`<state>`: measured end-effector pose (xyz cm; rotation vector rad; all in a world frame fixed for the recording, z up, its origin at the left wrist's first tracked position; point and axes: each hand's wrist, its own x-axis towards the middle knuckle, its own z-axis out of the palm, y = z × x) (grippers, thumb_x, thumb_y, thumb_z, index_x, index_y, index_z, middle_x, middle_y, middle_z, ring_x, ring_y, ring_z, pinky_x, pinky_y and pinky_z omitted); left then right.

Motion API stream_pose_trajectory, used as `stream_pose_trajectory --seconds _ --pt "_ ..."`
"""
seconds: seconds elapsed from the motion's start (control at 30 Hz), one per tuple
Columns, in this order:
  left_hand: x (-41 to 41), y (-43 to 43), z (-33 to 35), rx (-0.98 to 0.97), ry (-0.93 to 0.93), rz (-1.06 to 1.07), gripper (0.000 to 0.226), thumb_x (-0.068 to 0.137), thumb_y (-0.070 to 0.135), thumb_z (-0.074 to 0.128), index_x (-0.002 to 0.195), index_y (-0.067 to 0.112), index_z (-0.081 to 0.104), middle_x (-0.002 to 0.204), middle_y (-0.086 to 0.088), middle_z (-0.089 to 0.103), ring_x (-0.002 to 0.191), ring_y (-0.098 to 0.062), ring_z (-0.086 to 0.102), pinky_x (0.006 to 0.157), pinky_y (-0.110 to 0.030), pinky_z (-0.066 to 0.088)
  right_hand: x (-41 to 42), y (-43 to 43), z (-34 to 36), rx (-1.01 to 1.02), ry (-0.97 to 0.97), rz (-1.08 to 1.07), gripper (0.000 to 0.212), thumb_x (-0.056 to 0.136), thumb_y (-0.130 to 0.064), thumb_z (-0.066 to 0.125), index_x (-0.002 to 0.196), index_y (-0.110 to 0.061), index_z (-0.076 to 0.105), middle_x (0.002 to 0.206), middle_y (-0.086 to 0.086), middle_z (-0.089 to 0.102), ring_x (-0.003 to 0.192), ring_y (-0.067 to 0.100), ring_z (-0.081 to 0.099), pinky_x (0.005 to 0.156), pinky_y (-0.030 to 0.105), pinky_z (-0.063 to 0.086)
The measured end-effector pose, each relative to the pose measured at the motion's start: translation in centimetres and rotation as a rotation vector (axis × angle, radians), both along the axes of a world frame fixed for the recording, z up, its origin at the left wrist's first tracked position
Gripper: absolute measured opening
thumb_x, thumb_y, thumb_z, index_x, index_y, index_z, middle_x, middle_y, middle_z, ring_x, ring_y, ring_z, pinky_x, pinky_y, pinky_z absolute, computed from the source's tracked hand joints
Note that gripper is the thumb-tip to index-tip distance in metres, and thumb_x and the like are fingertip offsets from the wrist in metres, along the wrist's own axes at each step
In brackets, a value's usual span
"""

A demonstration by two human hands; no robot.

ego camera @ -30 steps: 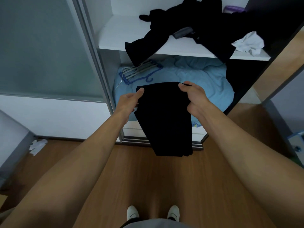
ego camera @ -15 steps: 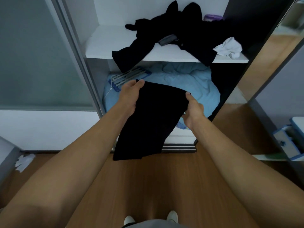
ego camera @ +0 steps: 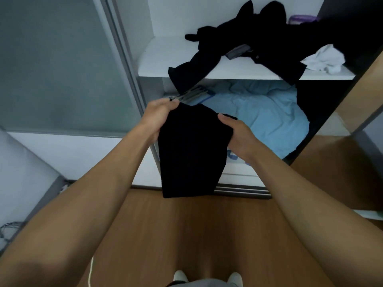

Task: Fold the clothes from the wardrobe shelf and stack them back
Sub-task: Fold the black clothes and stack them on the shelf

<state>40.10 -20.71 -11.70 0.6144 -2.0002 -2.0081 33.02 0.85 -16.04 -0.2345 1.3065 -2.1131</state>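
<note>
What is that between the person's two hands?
In the head view, a folded black garment spans the gap: the left hand pinches its upper left corner, the right hand grips its upper right edge, and the rest hangs down.

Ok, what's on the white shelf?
A heap of black clothes, partly hanging over the front edge, a white garment on its right, a purple container behind. Anything under the heap is hidden.
</note>
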Motion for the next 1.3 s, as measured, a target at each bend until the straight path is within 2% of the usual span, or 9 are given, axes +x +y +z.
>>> stream_pose_trajectory --seconds 0.23,0.37,0.53,0.67,0.77,0.93,1.03,1.17,1.3 --pt "0.5 -0.8 -1.5 0.058 -0.008 0.198 0.02 0.092 0.02 0.062 0.074 0.018 0.068 0.061 0.006 0.07 0.053 -0.006 0.067 0.046 -0.015 0.046 -0.1 -1.9 -0.1 0.269 0.103 -0.131 0.026 0.088 -0.025 0.076 0.106 -0.007 0.073 0.096 0.008 0.078 0.09 0.023 0.075 0.071 0.029 0.059" --pt "0.6 -1.2 -2.3 0.004 -0.056 0.227 0.02 0.094 0.021 0.061 0.076 0.017 0.069 0.058 0.01 0.069 0.05 -0.003 0.064 0.045 -0.013 0.044 -0.3 -1.3 0.0 0.233 0.051 -0.177 0.031 0.088 -0.017 0.075 0.115 -0.002 0.07 0.103 0.011 0.076 0.093 0.024 0.074 0.078 0.033 0.061" --pt "0.0 -1.1 -3.2 0.102 -0.055 0.315 0.019 0.095 0.018 0.06 0.077 0.015 0.064 0.062 0.004 0.064 0.049 -0.007 0.061 0.046 -0.019 0.044 0.1 -0.9 0.2 0.167 -0.044 -0.204 0.032 0.09 -0.021 0.073 0.114 0.0 0.071 0.096 0.01 0.075 0.083 0.02 0.073 0.072 0.029 0.06" --pt "-0.1 -1.2 -3.8 0.209 0.002 0.237 0.02 0.098 0.019 0.057 0.079 0.015 0.059 0.053 0.008 0.058 0.046 -0.007 0.055 0.046 -0.02 0.044 0.0 -0.3 -0.2 0.166 -0.067 -0.213 0.03 0.093 -0.023 0.069 0.114 0.0 0.07 0.092 0.007 0.075 0.08 0.018 0.073 0.069 0.03 0.059" --pt "-0.2 -1.0 -4.3 0.19 0.011 0.099 0.02 0.097 0.025 0.059 0.078 0.018 0.057 0.065 0.004 0.06 0.054 -0.01 0.056 0.053 -0.023 0.045 -0.4 0.4 -0.4 0.164 -0.042 -0.186 0.021 0.095 -0.018 0.067 0.104 -0.001 0.072 0.09 0.008 0.076 0.081 0.019 0.073 0.07 0.029 0.059" --pt "-0.4 -1.3 -4.3 0.245 -0.132 -0.021 0.011 0.093 0.026 0.065 0.091 0.015 0.067 0.07 0.004 0.068 0.057 -0.009 0.066 0.052 -0.022 0.052 -0.5 1.5 -1.2 0.148 -0.012 -0.192 0.017 0.096 -0.012 0.062 0.1 0.0 0.072 0.093 0.012 0.073 0.084 0.022 0.071 0.078 0.031 0.06" --pt "-0.7 -1.3 -4.4 0.233 -0.161 0.007 0.007 0.091 0.016 0.067 0.086 0.011 0.068 0.071 0.0 0.07 0.056 -0.011 0.067 0.051 -0.021 0.053 -0.1 1.5 -1.5 0.136 -0.025 -0.195 0.019 0.094 -0.011 0.063 0.104 0.003 0.071 0.09 0.012 0.074 0.08 0.022 0.071 0.071 0.03 0.059" --pt "-1.2 -0.4 -5.4 0.207 -0.008 0.099 0.028 0.089 0.0 0.068 0.074 0.015 0.05 0.056 0.003 0.066 0.052 -0.01 0.064 0.051 -0.023 0.053 -0.5 1.9 -1.2 0.141 0.02 -0.224 0.011 0.093 -0.004 0.062 0.092 -0.003 0.073 0.08 0.008 0.075 0.071 0.018 0.072 0.064 0.026 0.058" --pt "-1.9 -0.1 -5.5 0.163 0.08 0.093 0.034 0.089 -0.003 0.066 0.108 0.023 0.056 0.102 -0.015 0.066 0.078 -0.02 0.068 0.072 -0.031 0.058 -1.9 2.3 -0.6 0.206 -0.007 -0.267 0.039 0.088 0.012 0.057 0.117 -0.013 0.054 0.085 0.011 0.071 0.066 0.018 0.071 0.06 0.031 0.058"
